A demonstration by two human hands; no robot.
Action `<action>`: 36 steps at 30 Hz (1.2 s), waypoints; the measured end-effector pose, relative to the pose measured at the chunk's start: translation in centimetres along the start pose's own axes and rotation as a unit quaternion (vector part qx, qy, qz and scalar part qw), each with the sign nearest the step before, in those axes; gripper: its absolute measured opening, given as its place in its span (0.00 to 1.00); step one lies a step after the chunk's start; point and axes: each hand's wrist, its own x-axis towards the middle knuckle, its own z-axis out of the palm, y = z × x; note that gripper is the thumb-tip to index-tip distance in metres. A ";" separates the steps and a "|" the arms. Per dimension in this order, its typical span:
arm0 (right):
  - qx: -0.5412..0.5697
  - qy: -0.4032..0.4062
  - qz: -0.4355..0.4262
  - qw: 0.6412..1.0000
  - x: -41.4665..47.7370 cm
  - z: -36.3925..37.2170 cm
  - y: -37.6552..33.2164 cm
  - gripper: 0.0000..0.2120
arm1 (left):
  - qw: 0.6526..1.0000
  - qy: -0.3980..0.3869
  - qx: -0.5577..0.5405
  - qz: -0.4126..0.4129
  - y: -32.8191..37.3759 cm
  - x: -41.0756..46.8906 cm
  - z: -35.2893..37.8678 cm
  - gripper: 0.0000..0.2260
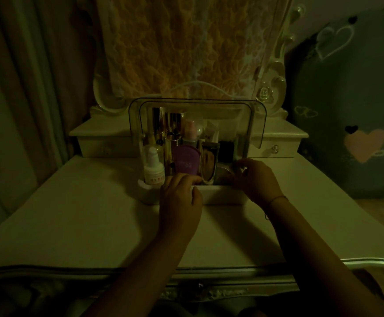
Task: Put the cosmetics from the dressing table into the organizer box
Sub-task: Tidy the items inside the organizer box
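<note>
Two hands at the organizer box (223, 195), which stood toward the back of the dressing table (72, 216), just before the mirror's base. Clear lid (258, 124) of the box raised, tipped up and back. Dim, greenish light throughout; fine detail poor.

Left hand (179, 197) laid over the box's front rim, left of centre: fingers curled together over the edge, tips inside the box just below the purple tube (186, 162); thumb spread apart from them along the outer front wall. Could not tell whether the fingertips touched the tube.

Right hand (256, 179) at the box's right front corner, fingers bent inward near a round dark item (223, 175) low in the box. Grip there not discernible: contact hidden by the knuckles. Thin cord bracelet (276, 199) on that wrist.

Inside the box, left to right: white dropper bottle (153, 168) at the left end, gold tubes (167, 124) upright behind, purple tube in front, pink-capped bottle (189, 131) behind it, mirrored gold case (209, 163) right of the purple tube, dark container (226, 151) at the right rear.
</note>
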 end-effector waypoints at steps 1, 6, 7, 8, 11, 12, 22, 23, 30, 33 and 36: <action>-0.017 -0.013 -0.004 1.000 0.2 -0.1 -0.2 0.16 | 1.000 0.000 -0.001 -0.001 0.0 0.0 0.0 0.09; -0.026 -0.064 -0.012 0.998 1.1 -1.0 0.0 0.12 | 1.000 -0.004 0.002 -0.008 -0.2 0.1 0.2 0.08; -0.020 -0.071 -0.010 0.997 1.3 -1.3 0.3 0.13 | 1.000 -0.004 0.003 -0.006 -0.2 0.1 0.2 0.08; -0.018 -0.076 -0.010 0.997 1.4 -1.7 0.6 0.13 | 1.000 -0.003 0.005 -0.004 -0.3 0.1 0.2 0.08; -0.022 -0.086 -0.002 0.996 1.9 -2.6 1.4 0.13 | 1.000 -0.004 0.005 -0.004 -0.2 0.1 0.3 0.08; -0.022 -0.090 0.000 0.996 2.1 -2.7 1.6 0.13 | 1.000 -0.004 0.003 -0.004 -0.2 0.1 0.3 0.08; 0.023 -0.100 0.007 0.995 1.9 -2.9 1.9 0.18 | 1.000 -0.006 0.005 0.000 -0.3 0.1 0.3 0.08; 0.025 -0.100 0.008 0.995 1.8 -2.9 1.8 0.18 | 1.000 -0.006 0.005 0.000 -0.3 0.1 0.3 0.08; 0.034 -0.096 0.022 0.995 1.0 -3.5 1.7 0.21 | 1.000 -0.003 0.003 0.000 -0.4 0.1 0.4 0.09; 0.044 -0.090 0.019 0.995 0.6 -3.5 1.6 0.23 | 1.000 -0.004 0.002 0.000 -0.4 0.1 0.4 0.08; 0.054 -0.078 0.020 0.995 0.4 -3.5 1.6 0.23 | 1.000 -0.005 0.001 -0.001 -0.4 0.1 0.3 0.08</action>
